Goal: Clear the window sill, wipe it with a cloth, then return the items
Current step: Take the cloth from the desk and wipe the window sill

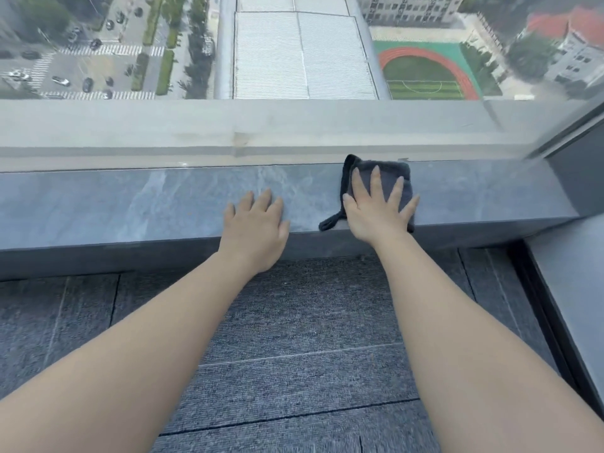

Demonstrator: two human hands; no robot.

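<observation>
Grey marble window sill under our two hands.
We are pressing our right hand, fingers spread flat, on the folded dark grey cloth by the glass; our left hand is lying open on bare stone.

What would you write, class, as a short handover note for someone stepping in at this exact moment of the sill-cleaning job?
Right hand: flat, fingers spread, pressing the dark cloth onto the window sill, towards its right end.
Left hand: open, palm down, resting bare on the sill's front edge, holding nothing.
Done: no items stand on the visible sill, so clearing looks finished. Wiping is under way.
Left: finish wiping; how much is already wiped cannot be told. Then return the items, none of which are in view.
</observation>
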